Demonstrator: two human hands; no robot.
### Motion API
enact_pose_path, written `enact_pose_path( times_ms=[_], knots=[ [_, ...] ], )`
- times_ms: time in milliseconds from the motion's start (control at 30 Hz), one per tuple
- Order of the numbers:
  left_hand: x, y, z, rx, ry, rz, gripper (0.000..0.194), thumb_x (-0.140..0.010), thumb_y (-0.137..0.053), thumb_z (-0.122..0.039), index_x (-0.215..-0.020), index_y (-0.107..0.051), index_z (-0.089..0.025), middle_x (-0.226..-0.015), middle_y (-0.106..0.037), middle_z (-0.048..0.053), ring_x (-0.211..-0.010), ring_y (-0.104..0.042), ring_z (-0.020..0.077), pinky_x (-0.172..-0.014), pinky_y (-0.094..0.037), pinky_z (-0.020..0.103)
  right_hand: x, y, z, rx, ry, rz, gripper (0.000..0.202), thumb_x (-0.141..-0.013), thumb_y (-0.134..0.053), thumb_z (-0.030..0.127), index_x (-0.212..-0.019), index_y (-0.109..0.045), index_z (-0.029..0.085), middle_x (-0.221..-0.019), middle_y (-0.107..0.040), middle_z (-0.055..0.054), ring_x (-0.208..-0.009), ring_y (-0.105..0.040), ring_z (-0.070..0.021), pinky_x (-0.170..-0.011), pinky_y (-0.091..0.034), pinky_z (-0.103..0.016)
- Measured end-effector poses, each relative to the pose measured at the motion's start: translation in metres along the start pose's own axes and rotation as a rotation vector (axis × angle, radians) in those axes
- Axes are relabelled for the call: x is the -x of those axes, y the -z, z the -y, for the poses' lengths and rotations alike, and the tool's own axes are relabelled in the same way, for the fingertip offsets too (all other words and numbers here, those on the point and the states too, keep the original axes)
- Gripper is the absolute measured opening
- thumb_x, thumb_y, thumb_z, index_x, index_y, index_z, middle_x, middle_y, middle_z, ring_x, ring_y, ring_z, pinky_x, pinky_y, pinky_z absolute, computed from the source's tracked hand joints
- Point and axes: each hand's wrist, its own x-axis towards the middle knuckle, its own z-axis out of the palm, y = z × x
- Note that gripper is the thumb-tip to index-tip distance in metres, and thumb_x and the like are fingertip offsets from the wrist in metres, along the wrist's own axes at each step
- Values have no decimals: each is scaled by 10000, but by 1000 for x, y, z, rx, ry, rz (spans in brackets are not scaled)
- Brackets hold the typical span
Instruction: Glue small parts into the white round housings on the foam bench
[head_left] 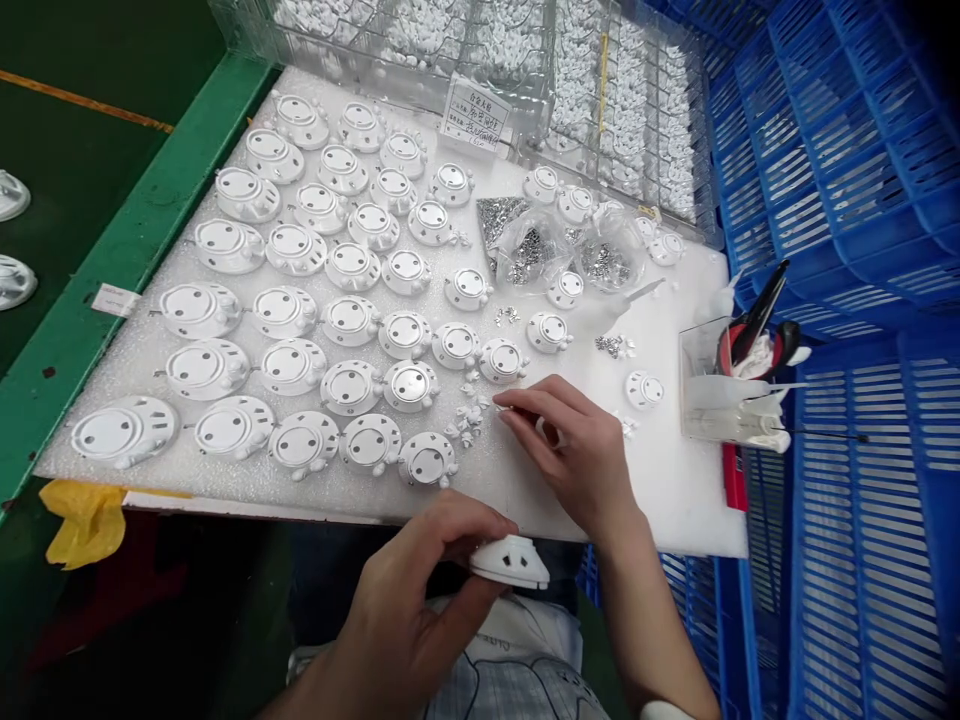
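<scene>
My left hand (409,590) holds a white round plastic housing (511,562) below the near edge of the white foam board (675,480). My right hand (574,445) rests on the board with its fingers pinched on a thin tool, its tip by a small heap of tiny white parts (466,415). Many white round housings (352,325) lie in rows across the board to the left of both hands.
Clear bags of small metal parts (536,250) lie at the back. Clear trays of white parts (487,40) stand behind them. A clear holder with tools (739,385) sits at the right. Blue crates (847,200) fill the right side. A green rail (112,270) runs along the left.
</scene>
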Motion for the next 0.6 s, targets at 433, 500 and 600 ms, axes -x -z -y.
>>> enact_pose_path(
  times_ms=[433,500,600],
  knots=[
    [-47,-36,3,-110,-183,68,249,-915,-597,-10,-1037,-598,-227,-970,-729,36,-867,-722,172,-731,-603,245,43,30,-19,-698,-394,-243,54,-878,-789,275,-909,-796,231,-764,-748,0,-515,-652,-106,-425,-506,-208],
    [-56,-39,6,-153,-213,57,252,-915,-590,-4,-1041,-604,-223,-989,-729,32,-874,-716,162,-744,-592,236,44,32,-20,-711,-379,-278,34,-886,-782,238,-916,-797,242,-743,-753,9,-520,-662,-105,-451,-532,-206],
    [-62,-43,14,-176,-222,51,228,-939,-606,-18,-1048,-615,-217,-998,-728,29,-891,-715,153,-789,-586,234,47,34,-22,-709,-399,-307,115,-835,-848,243,-934,-789,245,-771,-784,1,-566,-703,-127,-518,-599,-231]
  ],
)
